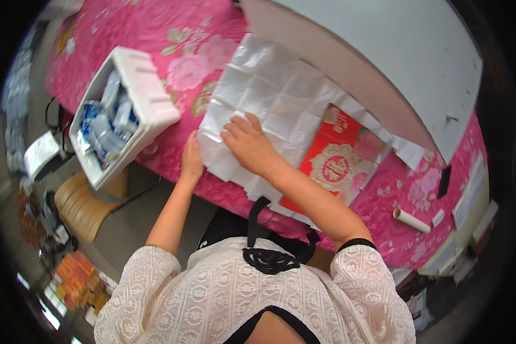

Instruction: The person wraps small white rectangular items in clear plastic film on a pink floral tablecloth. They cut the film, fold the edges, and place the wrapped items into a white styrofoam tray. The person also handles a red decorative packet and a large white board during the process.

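Clear plastic bags or sheets (275,92) with fold creases lie spread on a table with a pink floral cloth (206,38). My left hand (192,157) is at their left edge, upright on its side, its fingers against the edge; whether it pinches the plastic is not plain. My right hand (247,142) rests on top of the plastic near that edge, palm down, fingers spread. A red printed sheet or bag (335,159) with flower and character designs lies on the plastic, beside my right forearm.
An open white foam box (148,90) with blue-and-clear packages stands at the table's left edge. A large white panel (378,56) rises behind the plastic. To the right lie a cardboard tube (412,220) and a dark flat object (444,182). A tan chair (84,206) is at lower left.
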Action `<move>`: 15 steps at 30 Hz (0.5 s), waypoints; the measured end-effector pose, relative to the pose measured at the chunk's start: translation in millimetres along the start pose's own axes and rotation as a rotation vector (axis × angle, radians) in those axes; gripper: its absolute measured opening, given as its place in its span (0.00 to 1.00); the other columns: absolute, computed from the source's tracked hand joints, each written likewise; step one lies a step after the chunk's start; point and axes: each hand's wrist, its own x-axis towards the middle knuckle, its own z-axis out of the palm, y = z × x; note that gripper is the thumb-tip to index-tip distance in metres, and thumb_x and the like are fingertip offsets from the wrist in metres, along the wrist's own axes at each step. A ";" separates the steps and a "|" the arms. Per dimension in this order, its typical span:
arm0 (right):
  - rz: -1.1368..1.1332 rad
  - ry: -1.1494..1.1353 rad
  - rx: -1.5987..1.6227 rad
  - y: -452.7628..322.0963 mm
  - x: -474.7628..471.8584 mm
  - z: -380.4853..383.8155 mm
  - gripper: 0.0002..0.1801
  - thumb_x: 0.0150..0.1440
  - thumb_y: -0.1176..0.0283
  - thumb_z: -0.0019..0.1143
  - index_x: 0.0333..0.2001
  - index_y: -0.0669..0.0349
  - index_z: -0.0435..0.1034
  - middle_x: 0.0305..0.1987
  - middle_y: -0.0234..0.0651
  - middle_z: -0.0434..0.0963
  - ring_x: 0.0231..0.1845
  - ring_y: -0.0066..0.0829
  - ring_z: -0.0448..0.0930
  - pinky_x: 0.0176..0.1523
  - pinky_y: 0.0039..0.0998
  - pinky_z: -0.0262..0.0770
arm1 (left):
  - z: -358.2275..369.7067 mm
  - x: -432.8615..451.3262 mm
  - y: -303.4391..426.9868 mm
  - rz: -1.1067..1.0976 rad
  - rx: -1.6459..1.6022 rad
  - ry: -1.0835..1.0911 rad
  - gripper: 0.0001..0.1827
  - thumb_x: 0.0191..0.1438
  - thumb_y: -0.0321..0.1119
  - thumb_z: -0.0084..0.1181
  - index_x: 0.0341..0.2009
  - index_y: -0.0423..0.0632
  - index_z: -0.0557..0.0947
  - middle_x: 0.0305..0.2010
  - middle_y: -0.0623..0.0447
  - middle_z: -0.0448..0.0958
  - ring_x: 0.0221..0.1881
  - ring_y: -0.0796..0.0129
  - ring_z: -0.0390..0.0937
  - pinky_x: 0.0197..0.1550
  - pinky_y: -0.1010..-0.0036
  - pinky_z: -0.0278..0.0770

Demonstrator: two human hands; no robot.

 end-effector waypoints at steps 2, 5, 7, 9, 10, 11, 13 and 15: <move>0.079 0.107 0.082 -0.5 -18.9 -28.1 0.16 0.40 0.76 0.50 0.37 0.59 0.67 0.41 0.35 0.69 0.50 0.32 0.65 0.56 0.41 0.52 | -6.1 -3.1 -18.1 -0.023 0.054 0.054 0.27 0.56 0.44 0.30 0.50 0.34 0.62 0.52 0.37 0.61 0.54 0.53 0.58 0.55 0.68 0.53; 0.314 0.303 0.071 20.0 -68.5 -86.1 0.16 0.39 0.75 0.53 0.36 0.59 0.67 0.40 0.34 0.69 0.47 0.34 0.66 0.52 0.39 0.56 | -10.3 -0.5 -6.2 0.082 0.072 0.143 0.25 0.56 0.40 0.32 0.51 0.34 0.61 0.54 0.39 0.58 0.57 0.54 0.55 0.57 0.67 0.50; 0.499 0.461 -0.029 50.6 -120.0 -116.9 0.15 0.40 0.76 0.51 0.36 0.59 0.67 0.39 0.34 0.70 0.46 0.36 0.66 0.52 0.39 0.56 | -12.9 -1.1 29.4 0.247 0.103 0.170 0.22 0.55 0.36 0.32 0.52 0.35 0.60 0.55 0.42 0.58 0.57 0.56 0.54 0.58 0.67 0.49; 0.757 0.586 -0.031 98.9 -181.4 -145.0 0.15 0.42 0.76 0.50 0.37 0.62 0.67 0.38 0.39 0.70 0.43 0.41 0.67 0.48 0.36 0.61 | -8.9 -4.6 58.7 0.284 -0.025 0.168 0.23 0.55 0.36 0.32 0.52 0.36 0.60 0.55 0.43 0.58 0.57 0.58 0.55 0.57 0.67 0.52; 0.905 0.751 -0.174 125.4 -219.0 -146.9 0.14 0.44 0.75 0.49 0.38 0.64 0.66 0.38 0.42 0.70 0.42 0.42 0.68 0.47 0.35 0.62 | -2.1 -5.3 79.1 0.312 -0.061 0.117 0.23 0.55 0.36 0.32 0.52 0.37 0.60 0.55 0.44 0.58 0.56 0.59 0.56 0.56 0.67 0.53; 1.104 0.874 -0.106 152.0 -253.5 -154.8 0.14 0.46 0.72 0.49 0.38 0.66 0.66 0.38 0.42 0.70 0.41 0.38 0.70 0.45 0.32 0.64 | 7.3 -11.4 102.1 0.336 -0.095 0.071 0.23 0.55 0.37 0.32 0.53 0.37 0.60 0.55 0.44 0.58 0.56 0.59 0.57 0.55 0.67 0.53; 1.377 0.993 -0.067 198.8 -312.3 -171.5 0.16 0.47 0.68 0.49 0.39 0.68 0.66 0.36 0.41 0.72 0.37 0.32 0.72 0.41 0.28 0.67 | 31.1 -21.2 137.9 0.426 -0.112 -0.044 0.24 0.54 0.41 0.32 0.53 0.39 0.61 0.56 0.46 0.58 0.54 0.60 0.59 0.53 0.68 0.57; 1.542 0.960 0.157 242.9 -364.9 -175.3 0.18 0.47 0.66 0.51 0.38 0.68 0.66 0.34 0.39 0.73 0.34 0.28 0.72 0.38 0.26 0.68 | 64.4 -36.7 179.8 0.498 -0.143 -0.212 0.26 0.54 0.44 0.32 0.53 0.40 0.61 0.56 0.45 0.58 0.54 0.59 0.59 0.52 0.67 0.58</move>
